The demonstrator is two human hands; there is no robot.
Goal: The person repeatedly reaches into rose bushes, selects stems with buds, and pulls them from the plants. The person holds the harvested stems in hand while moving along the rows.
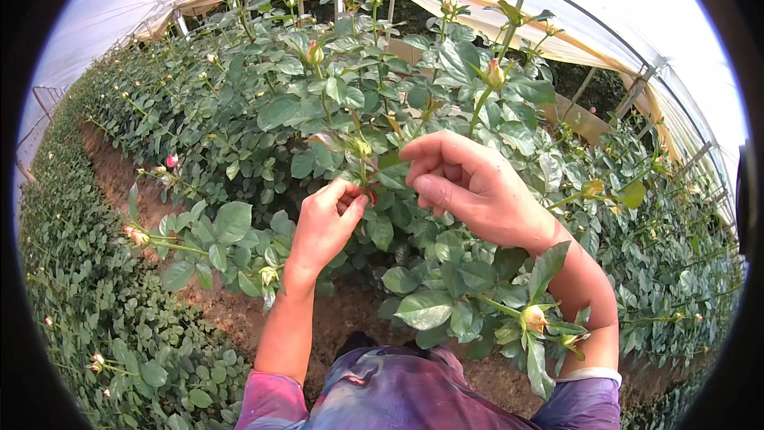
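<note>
My left hand (328,221) pinches a rose stem between thumb and fingertips, just below a small green bud (361,148) with reddish young leaves. To its right, my right hand (456,182) is raised with curled fingers, thumb and index apart, and nothing visible between them. Behind it a pink and cream rosebud (494,74) stands upright on a thick stem. Another rosebud (314,54) rises farther back. Near my right forearm is a cream rosebud (533,318) with long leaves, and a pinkish bud (137,236) points out at the left.
Dense rose bushes (197,95) spread ahead and to both sides. A bare soil path (113,161) curves along the left and passes beneath me. Greenhouse plastic sheeting (597,6) on metal arches covers the rows. A leafy stem (632,191) leans out at the right.
</note>
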